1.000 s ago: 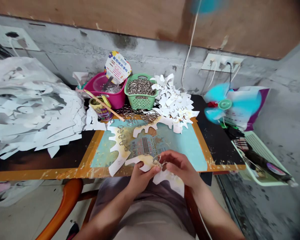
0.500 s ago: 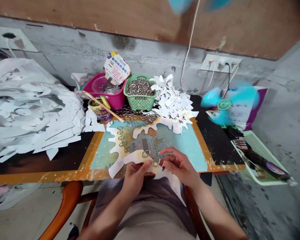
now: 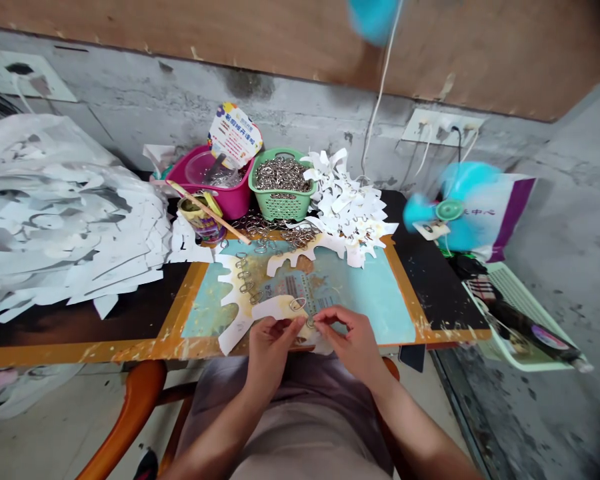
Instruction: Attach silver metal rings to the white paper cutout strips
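My left hand [image 3: 273,353] pinches a white scalloped cut-paper piece [image 3: 275,309] just above the board's front edge. A metal ring [image 3: 297,305] sits through the paper near my left thumb. A second metal ring [image 3: 311,323] lies between the paper's edge and the fingertips of my right hand [image 3: 347,341], which grip it. Part of the paper is hidden behind my fingers. Beside my left hand, another scalloped paper piece [image 3: 237,297] with several rings linked along it rests on the painted board [image 3: 365,300].
Behind the board stand a green basket of metal rings [image 3: 281,200], a pink tub [image 3: 230,193] and a stack of ringed paper pieces [image 3: 347,207]. A large paper pile [image 3: 65,227] lies left. A spinning turquoise fan [image 3: 450,210] stands right. Loose rings lie at the board's back edge.
Both hands have dropped slightly toward the board's front edge. My right fingers have closed in on the lower ring, and the paper's lower part has swung mostly out of view.
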`<state>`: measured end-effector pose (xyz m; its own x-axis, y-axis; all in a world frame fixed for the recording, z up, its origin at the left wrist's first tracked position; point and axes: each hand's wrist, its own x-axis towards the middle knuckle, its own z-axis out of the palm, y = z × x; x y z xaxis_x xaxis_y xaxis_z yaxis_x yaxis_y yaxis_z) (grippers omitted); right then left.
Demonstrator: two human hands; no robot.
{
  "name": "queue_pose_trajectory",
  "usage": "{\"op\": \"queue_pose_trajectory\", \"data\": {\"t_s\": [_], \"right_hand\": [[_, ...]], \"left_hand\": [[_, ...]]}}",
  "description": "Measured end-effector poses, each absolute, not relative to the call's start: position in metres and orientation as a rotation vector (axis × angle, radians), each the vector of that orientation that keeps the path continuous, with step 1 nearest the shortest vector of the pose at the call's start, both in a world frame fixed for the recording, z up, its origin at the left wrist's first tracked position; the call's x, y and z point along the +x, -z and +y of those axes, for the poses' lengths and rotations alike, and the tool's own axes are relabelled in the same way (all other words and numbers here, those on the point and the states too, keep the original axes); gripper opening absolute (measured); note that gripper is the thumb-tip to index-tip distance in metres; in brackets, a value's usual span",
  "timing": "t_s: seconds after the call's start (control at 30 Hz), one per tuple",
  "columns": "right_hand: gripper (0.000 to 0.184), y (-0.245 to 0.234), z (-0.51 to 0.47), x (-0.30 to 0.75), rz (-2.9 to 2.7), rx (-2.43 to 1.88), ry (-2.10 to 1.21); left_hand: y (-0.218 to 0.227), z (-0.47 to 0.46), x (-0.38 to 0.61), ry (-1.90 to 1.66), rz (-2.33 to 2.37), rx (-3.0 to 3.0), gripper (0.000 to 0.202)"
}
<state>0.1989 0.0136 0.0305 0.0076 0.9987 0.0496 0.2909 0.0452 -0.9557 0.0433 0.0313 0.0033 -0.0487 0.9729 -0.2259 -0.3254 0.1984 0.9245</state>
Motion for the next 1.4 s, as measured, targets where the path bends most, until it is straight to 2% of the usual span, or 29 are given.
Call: {"op": "queue_pose_trajectory", "data": {"t_s": [0.37, 0.7, 0.8, 0.97, 1.1, 1.23, 1.33, 1.4], "right_hand": [[0.013, -0.014, 0.015, 0.184, -1.262, -1.371, -0.977], [0.012, -0.002, 0.018, 0.180, -1.262, -1.377, -0.931], [0.012, -0.003, 0.020, 0.184, -1.283, -1.368, -0.955], [0.012, -0.022, 0.019, 0.200, -1.333, -1.336, -1.050], [0.002, -0.055, 0.015, 0.219, -1.488, -1.280, -0.936], [0.012, -0.082, 0.024, 0.238, -1.852, -1.258, -0.748], [0.015, -0.074, 0.043, 0.252, -2.083, -1.271, -0.690], [0.016, -0.056, 0.059, 0.259, -2.242, -1.226, -0.799]], "left_hand": [[0.012, 0.037, 0.042, -1.312, 1.152, 0.876, 0.029], [0.010, 0.034, 0.043, -1.256, 1.138, 0.669, 0.043], [0.007, 0.033, 0.043, -1.268, 1.113, 0.661, 0.048], [-0.005, 0.031, 0.054, -1.274, 1.059, 0.723, 0.042], [-0.018, 0.026, 0.071, -1.242, 1.020, 0.762, 0.042], [-0.011, 0.015, 0.079, -1.321, 0.898, 0.835, 0.044], [0.004, 0.005, 0.066, -1.494, 0.712, 0.984, 0.052], [0.011, 0.001, 0.053, -1.625, 0.773, 1.210, 0.052]]}}
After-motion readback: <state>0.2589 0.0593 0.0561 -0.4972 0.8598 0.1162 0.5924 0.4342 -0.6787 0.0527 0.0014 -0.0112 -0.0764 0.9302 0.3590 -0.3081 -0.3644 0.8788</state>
